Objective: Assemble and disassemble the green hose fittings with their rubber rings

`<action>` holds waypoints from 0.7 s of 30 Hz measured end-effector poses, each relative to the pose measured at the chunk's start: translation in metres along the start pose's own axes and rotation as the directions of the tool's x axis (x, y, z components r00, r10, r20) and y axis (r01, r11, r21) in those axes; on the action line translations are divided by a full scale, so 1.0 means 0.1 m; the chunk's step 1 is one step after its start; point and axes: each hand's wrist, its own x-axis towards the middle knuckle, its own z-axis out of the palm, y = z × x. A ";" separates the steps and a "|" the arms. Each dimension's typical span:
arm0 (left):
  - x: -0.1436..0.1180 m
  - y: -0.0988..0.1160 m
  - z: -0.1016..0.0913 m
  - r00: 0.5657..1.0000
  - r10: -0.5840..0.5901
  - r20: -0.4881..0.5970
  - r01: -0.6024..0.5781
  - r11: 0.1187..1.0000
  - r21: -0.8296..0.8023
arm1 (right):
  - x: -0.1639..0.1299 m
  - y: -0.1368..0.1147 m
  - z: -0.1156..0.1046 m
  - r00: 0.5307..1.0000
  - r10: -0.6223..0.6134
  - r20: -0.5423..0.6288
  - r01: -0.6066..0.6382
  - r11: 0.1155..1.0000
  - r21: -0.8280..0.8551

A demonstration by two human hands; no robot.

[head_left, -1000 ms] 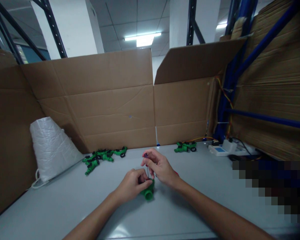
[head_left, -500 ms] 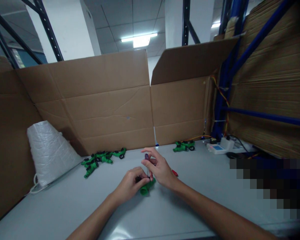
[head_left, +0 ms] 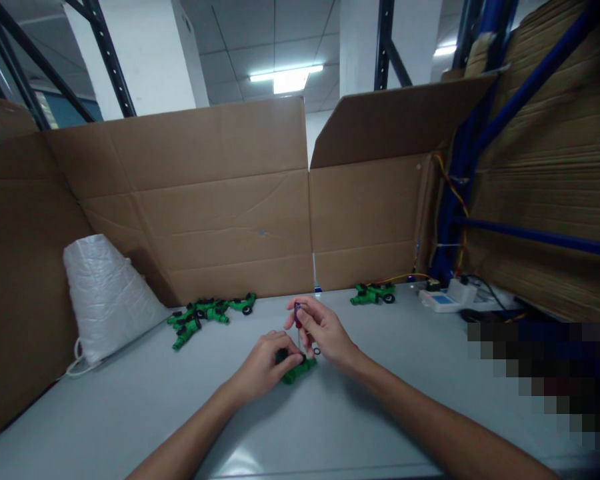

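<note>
My left hand (head_left: 266, 365) is closed on a green toy vehicle (head_left: 294, 375) with black parts, which it keeps low at the tabletop. A screwdriver (head_left: 298, 316) with a dark purple-red handle stands nearly upright in my right hand (head_left: 327, 332). The fingers are closed round its handle, and its thin shaft points down at the toy. The tip's contact point is hidden by my left fingers. Just under the right fingers a small dark ring (head_left: 317, 351) shows; I cannot tell what it belongs to.
Several similar green toys (head_left: 210, 311) lie at the back left, by a white wrapped bundle (head_left: 111, 303). Another green toy (head_left: 373, 293) lies at the back right. Beyond it are a power strip (head_left: 443, 300) with cables and a blue rack post (head_left: 447, 233). Cardboard walls (head_left: 220, 220) surround the grey table (head_left: 130, 413).
The view has shifted slightly, so everything sits a little further right. My right fingers have re-closed round the screwdriver handle. A red item beside my right hand no longer shows.
</note>
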 end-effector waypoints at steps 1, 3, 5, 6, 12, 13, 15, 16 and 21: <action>0.00 0.00 0.01 1.000 -0.011 -0.007 0.011 1.000 0.025 | 0.00 0.01 -0.01 1.000 -0.002 -0.007 0.002 1.000 -0.013; -0.01 0.01 0.04 0.999 -0.048 -0.018 0.049 0.996 0.073 | 0.00 0.01 -0.01 1.000 -0.005 -0.017 0.004 0.999 -0.043; -0.02 0.02 0.07 0.995 -0.092 -0.026 0.095 0.990 0.108 | -0.01 0.00 0.00 1.000 -0.005 -0.030 0.003 0.998 -0.066; -0.02 0.02 0.08 0.993 -0.112 -0.028 0.115 0.987 0.112 | -0.01 -0.01 0.01 0.999 -0.006 -0.036 0.003 0.997 -0.074; -0.02 0.06 0.07 0.981 -0.195 -0.016 0.195 0.980 0.046 | -0.04 -0.03 0.06 0.995 -0.026 -0.098 0.014 0.993 -0.120; -0.02 0.06 0.07 0.979 -0.202 -0.022 0.202 0.978 0.049 | -0.04 -0.03 0.07 0.993 -0.031 -0.117 0.016 0.992 -0.125; -0.02 0.05 0.06 0.978 -0.208 -0.030 0.209 0.976 0.053 | -0.05 -0.02 0.08 0.987 -0.038 -0.153 0.017 0.991 -0.135; -0.02 0.04 0.06 0.978 -0.205 -0.028 0.206 0.977 0.048 | -0.06 -0.01 0.08 0.986 -0.041 -0.164 0.018 0.990 -0.139; 0.00 -0.03 0.03 0.998 -0.062 -0.011 0.063 0.998 0.021 | -0.06 0.01 0.07 0.990 -0.048 -0.130 0.029 0.989 -0.144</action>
